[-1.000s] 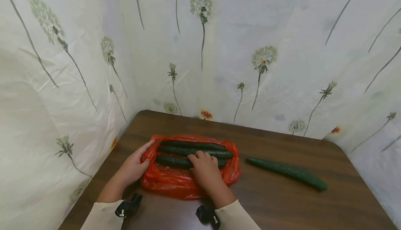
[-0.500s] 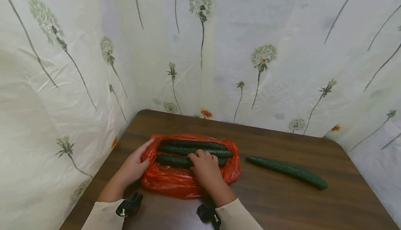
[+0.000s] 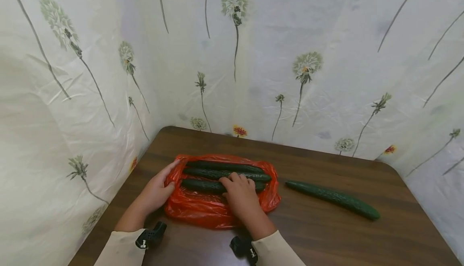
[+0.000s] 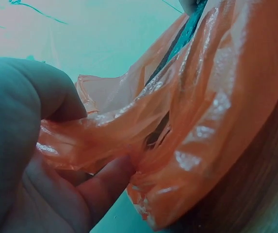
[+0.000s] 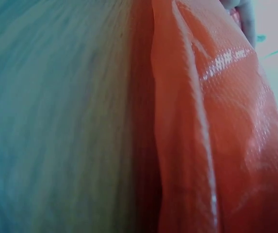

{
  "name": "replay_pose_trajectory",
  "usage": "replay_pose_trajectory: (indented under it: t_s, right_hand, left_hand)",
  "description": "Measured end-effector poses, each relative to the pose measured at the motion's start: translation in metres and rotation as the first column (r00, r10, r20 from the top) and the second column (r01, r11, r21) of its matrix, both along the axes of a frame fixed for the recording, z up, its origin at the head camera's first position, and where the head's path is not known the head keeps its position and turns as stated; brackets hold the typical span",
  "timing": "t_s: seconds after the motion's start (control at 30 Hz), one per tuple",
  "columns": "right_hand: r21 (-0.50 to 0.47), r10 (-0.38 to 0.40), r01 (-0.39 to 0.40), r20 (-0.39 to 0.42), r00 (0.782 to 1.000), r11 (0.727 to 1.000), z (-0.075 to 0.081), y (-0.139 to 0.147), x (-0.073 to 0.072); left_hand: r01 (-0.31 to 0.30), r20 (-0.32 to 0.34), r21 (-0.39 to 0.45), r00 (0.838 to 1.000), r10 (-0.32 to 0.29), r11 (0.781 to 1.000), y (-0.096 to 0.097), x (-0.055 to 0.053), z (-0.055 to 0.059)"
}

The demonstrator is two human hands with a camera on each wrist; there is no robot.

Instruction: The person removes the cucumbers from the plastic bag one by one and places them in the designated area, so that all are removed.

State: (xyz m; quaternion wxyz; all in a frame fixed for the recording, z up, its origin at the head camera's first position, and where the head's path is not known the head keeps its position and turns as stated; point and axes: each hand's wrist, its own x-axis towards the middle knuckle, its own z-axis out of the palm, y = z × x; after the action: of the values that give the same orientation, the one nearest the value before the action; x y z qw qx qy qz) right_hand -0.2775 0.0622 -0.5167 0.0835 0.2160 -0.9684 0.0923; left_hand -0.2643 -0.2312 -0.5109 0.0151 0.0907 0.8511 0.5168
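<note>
A thin red plastic bag [image 3: 195, 214] lies on the table with three long dark-green cucumbers in its opening. My left hand [image 3: 156, 191] holds the bag's left edge. In the left wrist view, thumb and fingers close on the crinkled plastic [image 4: 211, 126]. My right hand [image 3: 242, 197] reaches over the bag's near side, its fingers curled over the front cucumber [image 3: 201, 185], hiding part of it. Behind it lie the middle cucumber [image 3: 206, 173] and back cucumber [image 3: 221, 165]. The right wrist view shows mostly the bag's side [image 5: 236, 121]; the grasp is hidden there.
A fourth-side neighbour, a single loose cucumber [image 3: 333, 197], lies slanted to the right of the bag. The brown wooden table [image 3: 326, 238] has rounded far corners. A floral sheet [image 3: 261, 56] hangs close behind it and along the left.
</note>
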Motion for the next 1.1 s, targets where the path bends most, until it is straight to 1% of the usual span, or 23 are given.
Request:
replay_pose_trajectory:
  t_s: [0.17, 0.27, 0.47, 0.63, 0.87, 1.1]
  right_hand:
    - [0.005, 0.001, -0.001, -0.036, 0.999, 1.0, 0.0, 0.003, 0.002]
    - [0.012, -0.003, 0.003, -0.044, 0.999, 1.0, 0.002, 0.007, 0.003]
    - [0.004, 0.001, 0.0, -0.067, 0.998, 1.0, 0.004, 0.014, 0.006]
    - [-0.004, 0.004, -0.005, -0.081, 0.997, 1.0, 0.004, 0.016, 0.007]
    - [-0.009, -0.007, 0.006, -0.103, 0.995, 1.0, 0.01, 0.02, 0.01]
    - [-0.033, -0.01, 0.006, -0.113, 0.994, 0.999, 0.017, 0.024, 0.014]
  left_hand:
    - [0.009, 0.022, 0.02, 1.0, -0.009, 1.0, 0.0, 0.0, -0.001]
    - [0.011, 0.028, 0.028, 1.0, -0.011, 1.0, 0.001, 0.0, -0.001]
    - [0.008, 0.037, 0.018, 0.999, -0.009, 1.0, 0.004, 0.0, 0.0]
    - [0.006, 0.031, 0.007, 1.0, -0.006, 1.0, 0.002, 0.0, 0.001]
    - [-0.001, 0.015, -0.003, 1.0, 0.001, 1.0, 0.0, 0.0, 0.001]
    - [0.008, 0.015, 0.012, 1.0, -0.008, 1.0, 0.0, 0.001, 0.0]
